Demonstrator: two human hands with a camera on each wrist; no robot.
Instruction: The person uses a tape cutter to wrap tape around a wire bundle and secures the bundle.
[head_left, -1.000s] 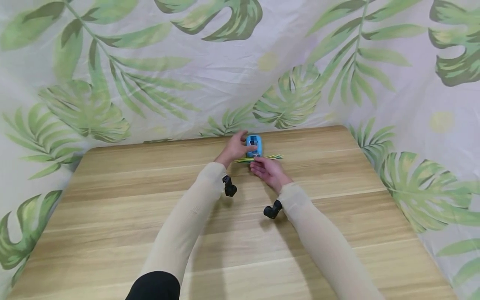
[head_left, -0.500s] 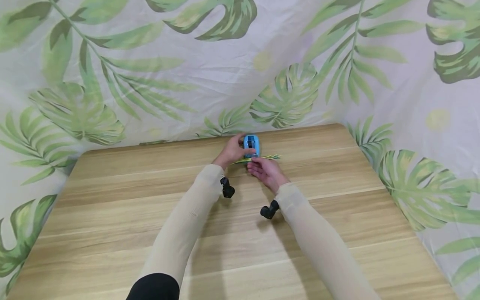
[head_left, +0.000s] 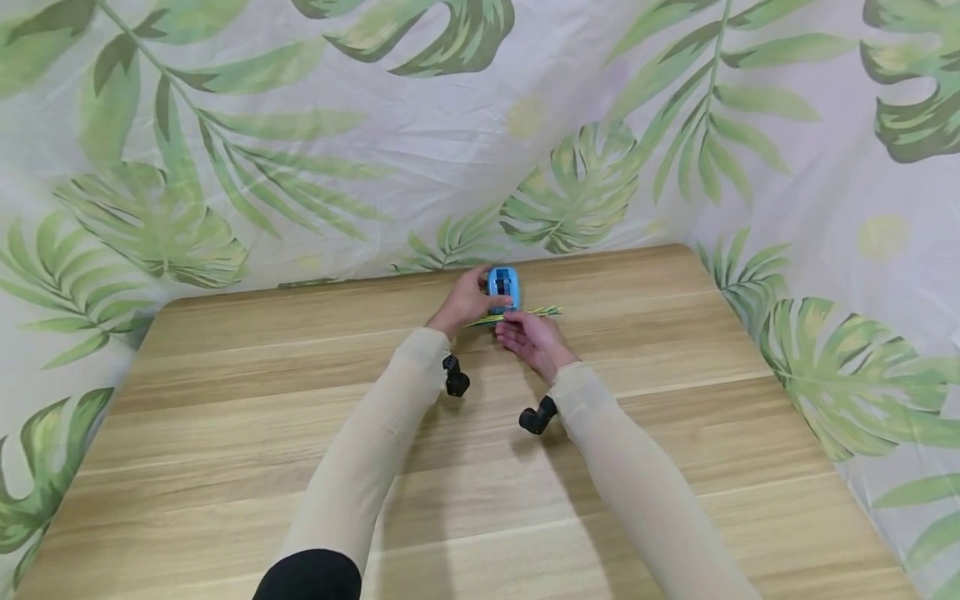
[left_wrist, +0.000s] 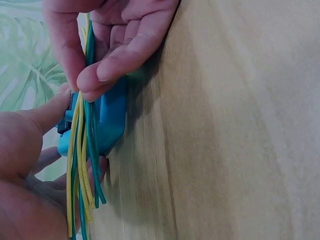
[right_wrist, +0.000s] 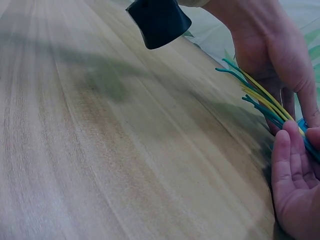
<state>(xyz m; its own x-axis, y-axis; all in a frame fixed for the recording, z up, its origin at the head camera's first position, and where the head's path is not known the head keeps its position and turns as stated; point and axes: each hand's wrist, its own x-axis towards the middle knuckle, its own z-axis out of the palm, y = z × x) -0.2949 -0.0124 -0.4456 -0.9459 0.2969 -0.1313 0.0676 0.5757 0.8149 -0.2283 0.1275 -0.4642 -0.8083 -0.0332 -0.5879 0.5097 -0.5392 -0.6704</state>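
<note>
At the far edge of the table, my left hand (head_left: 463, 304) grips a blue tape dispenser (head_left: 494, 279) with a dark middle, thumb across its near end and fingers round its side. Just in front of it, my right hand (head_left: 536, 342) pinches a bundle of thin yellow and green wires (head_left: 546, 312) between thumb and fingertips. The left wrist view has the wires (left_wrist: 82, 165) hanging in front of the dispenser (left_wrist: 114, 120), their ends uneven. In the right wrist view the loose wire ends (right_wrist: 257, 95) fan out past the fingers; the dispenser is mostly hidden there.
The wood-grain table (head_left: 300, 392) reaches back to a leaf-patterned cloth (head_left: 420, 167) hanging close behind the hands. Black cameras sit on the left wrist (head_left: 456, 379) and right wrist (head_left: 537, 417).
The whole view has shifted slightly. Both hands keep their holds on the dispenser and the wires, with hardly any movement between them.
</note>
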